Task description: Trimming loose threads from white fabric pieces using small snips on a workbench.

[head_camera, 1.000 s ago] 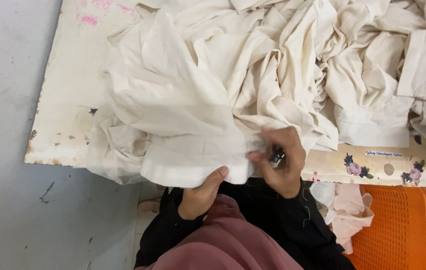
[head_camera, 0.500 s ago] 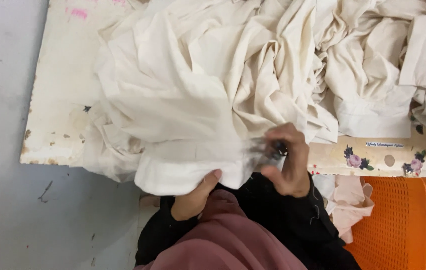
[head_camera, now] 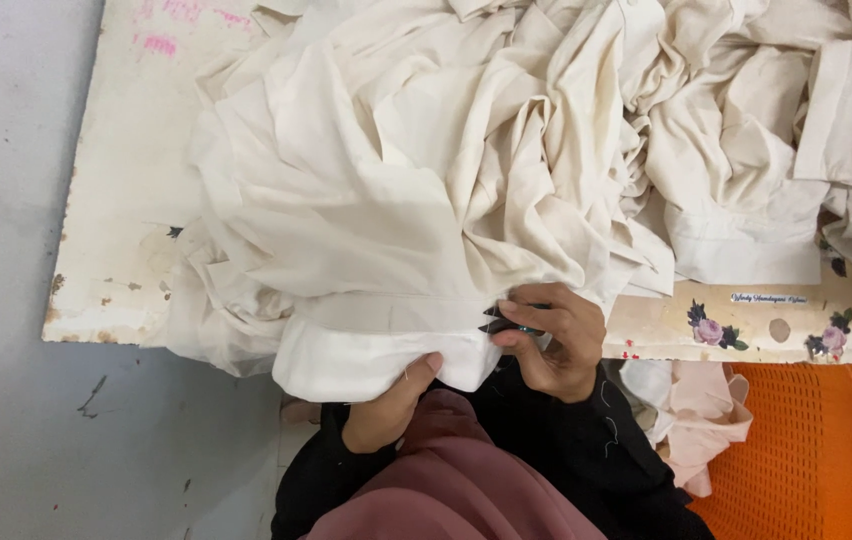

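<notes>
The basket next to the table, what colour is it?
Orange. The plastic mesh basket shows at the lower right of the head view, below the table edge.

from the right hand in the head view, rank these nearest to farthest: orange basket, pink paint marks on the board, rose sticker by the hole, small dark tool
From the right hand:
1. Small dark tool, gripped in its fingers at the cloth edge.
2. Rose sticker, just to the right on the board's front edge.
3. Orange basket, lower right, below the board.
4. Pink paint marks, far upper left corner of the board.
</notes>
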